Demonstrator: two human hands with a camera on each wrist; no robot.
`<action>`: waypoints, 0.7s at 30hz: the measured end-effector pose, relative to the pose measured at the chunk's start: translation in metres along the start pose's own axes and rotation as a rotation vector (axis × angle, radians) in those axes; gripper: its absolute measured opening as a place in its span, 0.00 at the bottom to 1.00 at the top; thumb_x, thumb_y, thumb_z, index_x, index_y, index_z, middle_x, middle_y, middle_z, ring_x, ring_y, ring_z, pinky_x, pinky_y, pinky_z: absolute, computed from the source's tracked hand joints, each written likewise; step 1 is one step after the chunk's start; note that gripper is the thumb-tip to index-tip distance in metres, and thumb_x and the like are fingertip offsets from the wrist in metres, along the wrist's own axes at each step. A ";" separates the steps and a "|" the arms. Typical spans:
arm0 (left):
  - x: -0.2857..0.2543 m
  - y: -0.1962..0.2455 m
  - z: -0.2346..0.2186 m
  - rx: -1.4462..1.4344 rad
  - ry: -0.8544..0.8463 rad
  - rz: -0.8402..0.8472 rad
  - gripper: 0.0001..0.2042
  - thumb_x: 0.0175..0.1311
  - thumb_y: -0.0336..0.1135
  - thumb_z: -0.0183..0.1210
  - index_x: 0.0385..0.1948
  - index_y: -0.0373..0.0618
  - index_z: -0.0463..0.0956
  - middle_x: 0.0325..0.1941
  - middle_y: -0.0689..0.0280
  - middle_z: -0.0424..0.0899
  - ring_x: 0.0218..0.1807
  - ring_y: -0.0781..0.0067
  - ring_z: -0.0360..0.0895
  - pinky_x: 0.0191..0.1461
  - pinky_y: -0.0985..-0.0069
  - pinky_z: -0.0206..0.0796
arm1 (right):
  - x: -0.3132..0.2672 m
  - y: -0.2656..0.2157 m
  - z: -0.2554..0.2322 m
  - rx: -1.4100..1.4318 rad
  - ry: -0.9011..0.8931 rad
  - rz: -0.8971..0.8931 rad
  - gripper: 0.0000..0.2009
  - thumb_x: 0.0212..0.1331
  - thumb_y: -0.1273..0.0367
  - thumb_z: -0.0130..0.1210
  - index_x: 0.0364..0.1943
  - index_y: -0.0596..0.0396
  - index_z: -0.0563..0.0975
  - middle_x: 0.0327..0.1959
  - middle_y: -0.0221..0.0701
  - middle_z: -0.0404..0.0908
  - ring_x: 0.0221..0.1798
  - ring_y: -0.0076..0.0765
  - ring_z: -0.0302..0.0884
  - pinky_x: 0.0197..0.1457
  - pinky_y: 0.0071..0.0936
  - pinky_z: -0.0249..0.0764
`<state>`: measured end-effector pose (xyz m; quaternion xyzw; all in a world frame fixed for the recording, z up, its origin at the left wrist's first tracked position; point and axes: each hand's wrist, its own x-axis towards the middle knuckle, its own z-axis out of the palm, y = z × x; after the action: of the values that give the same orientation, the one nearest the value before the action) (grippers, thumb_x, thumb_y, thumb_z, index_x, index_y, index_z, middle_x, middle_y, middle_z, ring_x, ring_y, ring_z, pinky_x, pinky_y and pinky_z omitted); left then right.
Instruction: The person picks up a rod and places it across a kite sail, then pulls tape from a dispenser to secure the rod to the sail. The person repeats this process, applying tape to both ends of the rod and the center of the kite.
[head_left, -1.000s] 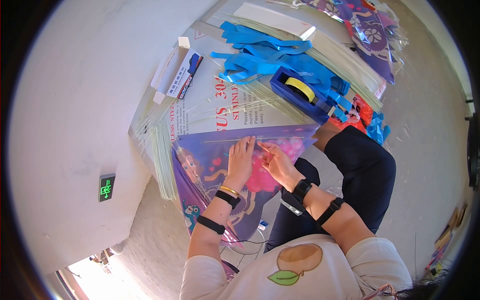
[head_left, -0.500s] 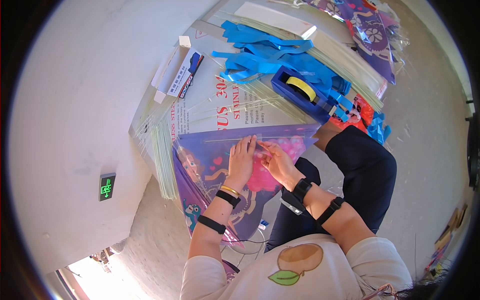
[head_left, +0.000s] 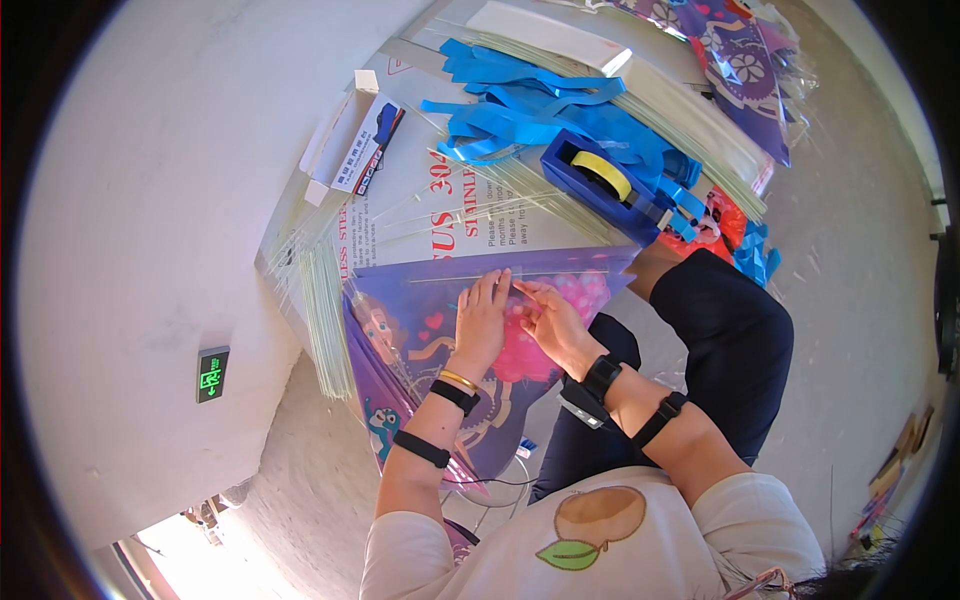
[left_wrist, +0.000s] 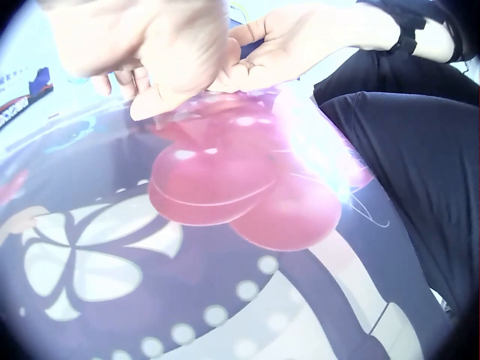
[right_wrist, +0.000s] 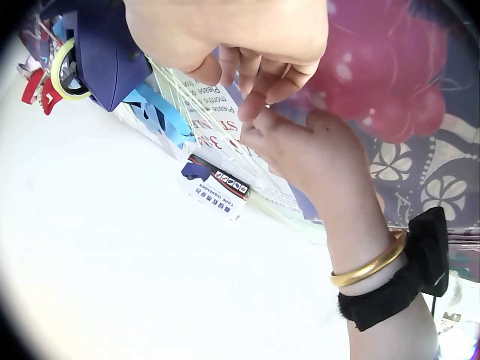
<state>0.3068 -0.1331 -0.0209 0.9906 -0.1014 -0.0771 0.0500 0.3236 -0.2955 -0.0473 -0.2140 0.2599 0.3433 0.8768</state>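
Note:
A purple triangular plastic kite sheet (head_left: 420, 320), printed with pink balloons and cartoon figures, lies across the table's near edge on a stack of similar sheets. Along its far edge runs a thin pale rod (head_left: 435, 281). My left hand (head_left: 482, 320) rests on the sheet with fingers fairly straight, fingertips at the rod. Close beside it, my right hand (head_left: 556, 325) has its forefinger stretched towards the left fingertips and its other fingers bent. In the right wrist view the fingertips of both hands meet. I cannot tell whether the right fingers pinch anything small.
Beyond the sheet stands a blue tape dispenser (head_left: 600, 185) with a yellow-cored roll. Blue ribbons (head_left: 530, 110) pile up behind it. A bundle of thin rods (head_left: 325, 320) overhangs the left edge, near an opened dispenser box (head_left: 355, 145). More printed sheets (head_left: 745, 80) lie far right.
Both hands stay at the same spot on the sheet's far edge, with only slight finger movement. The sheet and the things around it have not visibly moved.

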 end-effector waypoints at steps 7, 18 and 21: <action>0.000 0.000 0.000 -0.009 -0.009 -0.005 0.34 0.62 0.26 0.54 0.75 0.45 0.62 0.70 0.59 0.70 0.73 0.59 0.66 0.75 0.56 0.55 | -0.001 0.000 0.006 0.007 0.044 -0.010 0.10 0.72 0.71 0.45 0.54 0.49 0.72 0.58 0.28 0.78 0.45 0.31 0.80 0.54 0.35 0.71; 0.004 0.005 -0.009 -0.041 0.026 0.003 0.34 0.63 0.26 0.55 0.75 0.52 0.63 0.68 0.58 0.72 0.70 0.58 0.69 0.71 0.59 0.57 | 0.003 0.003 0.006 0.023 0.084 -0.020 0.10 0.72 0.72 0.46 0.53 0.50 0.73 0.57 0.29 0.79 0.44 0.31 0.80 0.53 0.35 0.72; 0.006 0.008 -0.014 -0.038 0.006 0.004 0.34 0.62 0.26 0.57 0.74 0.57 0.65 0.67 0.58 0.74 0.69 0.58 0.70 0.71 0.59 0.57 | 0.006 0.006 0.004 0.014 0.095 -0.027 0.10 0.71 0.72 0.47 0.53 0.50 0.73 0.55 0.30 0.79 0.44 0.32 0.81 0.53 0.36 0.72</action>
<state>0.3133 -0.1406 -0.0070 0.9894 -0.1020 -0.0761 0.0694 0.3238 -0.2865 -0.0491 -0.2276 0.3009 0.3190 0.8694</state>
